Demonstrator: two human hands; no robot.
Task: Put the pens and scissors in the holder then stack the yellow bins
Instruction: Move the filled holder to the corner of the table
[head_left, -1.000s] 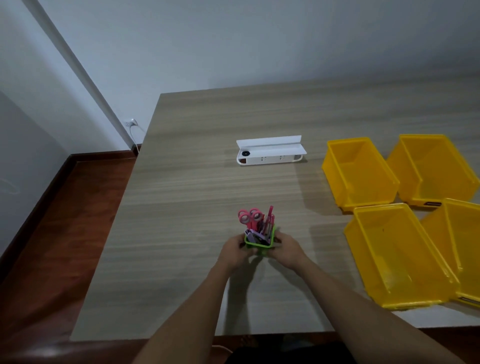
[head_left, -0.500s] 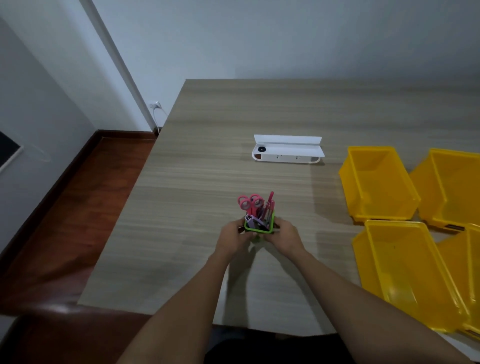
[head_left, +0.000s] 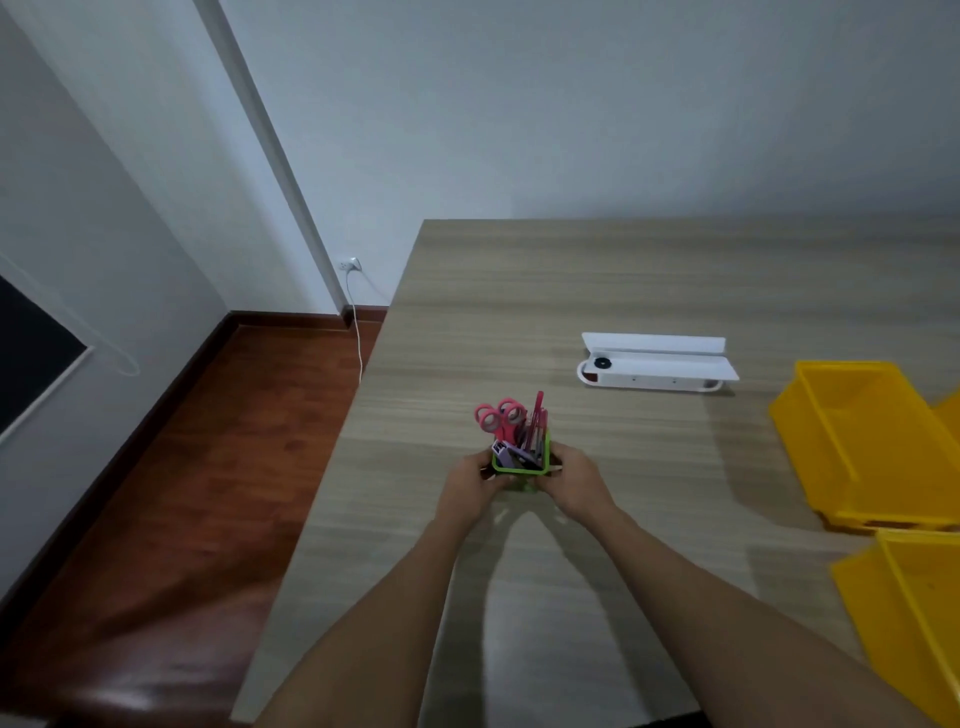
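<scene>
Holder: green holder (head_left: 521, 464) with pens (head_left: 538, 427) and scissors (head_left: 500, 420), near left on the worktop (head_left: 597, 280).
Grip: left hand (head_left: 471, 487) and right hand (head_left: 574, 486) clamped on its sides.
Bins: yellow bins (head_left: 862, 441) unstacked, well apart to the right; right hand nearer.

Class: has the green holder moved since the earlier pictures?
Yes. The green holder has shifted left, away from the white box and toward the left edge of the table.
</scene>
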